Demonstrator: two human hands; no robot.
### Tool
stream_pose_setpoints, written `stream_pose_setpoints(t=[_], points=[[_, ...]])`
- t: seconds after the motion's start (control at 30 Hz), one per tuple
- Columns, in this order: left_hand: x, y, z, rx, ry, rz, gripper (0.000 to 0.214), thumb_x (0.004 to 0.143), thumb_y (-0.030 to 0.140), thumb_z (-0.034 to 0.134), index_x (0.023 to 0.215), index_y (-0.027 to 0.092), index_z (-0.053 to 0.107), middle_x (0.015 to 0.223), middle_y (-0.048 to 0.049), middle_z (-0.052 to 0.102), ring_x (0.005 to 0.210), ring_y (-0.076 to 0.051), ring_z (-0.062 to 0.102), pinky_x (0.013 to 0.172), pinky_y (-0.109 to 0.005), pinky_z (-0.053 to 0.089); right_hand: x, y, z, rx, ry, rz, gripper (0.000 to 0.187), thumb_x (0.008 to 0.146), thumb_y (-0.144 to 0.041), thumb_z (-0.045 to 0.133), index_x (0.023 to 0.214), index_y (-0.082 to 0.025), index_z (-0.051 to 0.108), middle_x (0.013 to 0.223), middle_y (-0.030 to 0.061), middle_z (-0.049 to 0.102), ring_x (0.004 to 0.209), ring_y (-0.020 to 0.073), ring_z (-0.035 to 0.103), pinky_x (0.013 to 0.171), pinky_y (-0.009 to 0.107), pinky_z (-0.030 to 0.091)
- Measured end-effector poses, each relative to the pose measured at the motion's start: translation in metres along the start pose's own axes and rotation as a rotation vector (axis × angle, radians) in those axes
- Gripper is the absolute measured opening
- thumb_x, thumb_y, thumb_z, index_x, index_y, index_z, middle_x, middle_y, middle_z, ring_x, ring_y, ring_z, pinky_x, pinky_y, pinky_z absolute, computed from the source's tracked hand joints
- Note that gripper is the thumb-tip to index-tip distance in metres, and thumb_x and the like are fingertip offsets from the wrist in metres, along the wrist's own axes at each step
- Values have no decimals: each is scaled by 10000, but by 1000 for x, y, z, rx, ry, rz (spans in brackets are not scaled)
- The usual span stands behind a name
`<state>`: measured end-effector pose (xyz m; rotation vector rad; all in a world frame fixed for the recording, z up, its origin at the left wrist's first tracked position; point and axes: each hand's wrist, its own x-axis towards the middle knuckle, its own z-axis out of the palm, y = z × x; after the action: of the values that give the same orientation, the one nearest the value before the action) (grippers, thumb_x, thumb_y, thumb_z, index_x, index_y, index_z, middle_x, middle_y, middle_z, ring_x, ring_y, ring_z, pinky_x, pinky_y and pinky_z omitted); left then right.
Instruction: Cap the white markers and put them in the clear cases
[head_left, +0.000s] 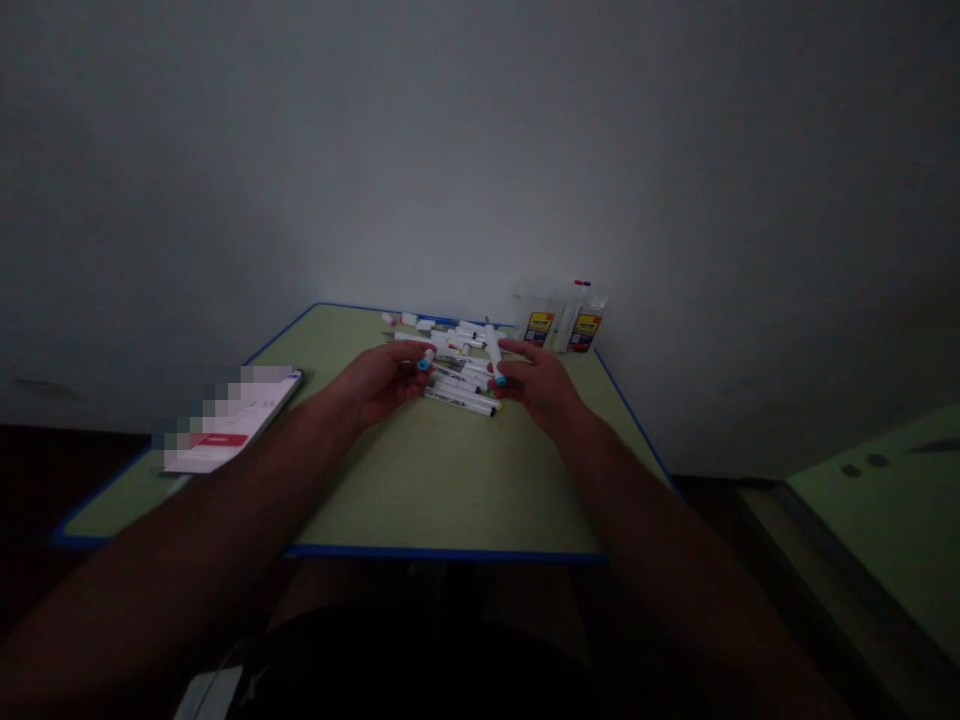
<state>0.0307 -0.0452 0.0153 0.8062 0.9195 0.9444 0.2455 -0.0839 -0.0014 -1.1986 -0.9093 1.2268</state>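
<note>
Pinching a slim white marker (pixel 492 347) between thumb and fingers, the right hand (pixel 544 385) is clamped on its smooth, straight barrel, the dark narrow tip up and the blue end down. The left hand (pixel 379 382) is closed on a short, rounded white cap (pixel 427 359) with a bright blue end. The hands are apart, with the held marker and cap over a loose pile of markers (pixel 459 402), long glossy tubes with dark or coloured ends. Small blocky white caps (pixel 409 319) lie near the far edge of the table (pixel 442 490), whose flat pale-green top has a blue rim. Clear plastic cases (pixel 564 325) with yellow-and-dark labels stand at the far right, by the plain matte wall (pixel 420 150). A flat, thin-edged tablet (pixel 244 425) lies at left.
</note>
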Motion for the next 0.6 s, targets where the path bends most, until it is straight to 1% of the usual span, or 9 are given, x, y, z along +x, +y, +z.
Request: stream_pose_setpoints(t=[0.07, 0.17, 0.27, 0.4, 0.6], points=[[0, -2, 0, -18, -26, -7, 143, 746, 53, 630, 873, 110, 661, 608, -33, 617, 447, -83, 529, 401, -154, 459, -1, 2, 1, -4, -24, 6, 478, 829, -40, 651, 1285, -176, 602, 812, 31, 733, 611, 144, 717, 582, 257, 617], [-2, -5, 2, -9, -47, -31, 109, 782, 47, 619, 858, 87, 687, 625, -46, 634, 439, -66, 506, 396, -137, 451, -1, 4, 1, -12, -48, -7, 486, 836, -44, 652, 1295, -199, 611, 818, 32, 734, 622, 151, 729, 576, 255, 623], [-4, -6, 4, -2, -47, -42, 101, 812, 66, 622, 873, 80, 701, 632, -52, 640, 442, -67, 499, 400, -142, 456, -1, 4, 0, -19, -59, -12, 437, 835, -34, 643, 1244, -188, 638, 827, 39, 736, 624, 152, 731, 573, 251, 624], [-3, -6, 4, -14, -36, -19, 98, 801, 64, 642, 876, 87, 700, 642, -60, 652, 474, -83, 539, 424, -151, 479, -1, 4, -2, -43, -53, -14, 351, 837, -39, 642, 1160, -172, 671, 836, 43, 730, 627, 145, 726, 581, 252, 627], [-4, -5, 4, -3, -49, -19, 85, 806, 58, 642, 863, 70, 704, 653, -68, 658, 469, -77, 539, 424, -150, 480, -3, 3, -1, -66, -63, -31, 325, 826, -50, 661, 1120, -186, 684, 840, 35, 729, 634, 146, 726, 573, 249, 625]])
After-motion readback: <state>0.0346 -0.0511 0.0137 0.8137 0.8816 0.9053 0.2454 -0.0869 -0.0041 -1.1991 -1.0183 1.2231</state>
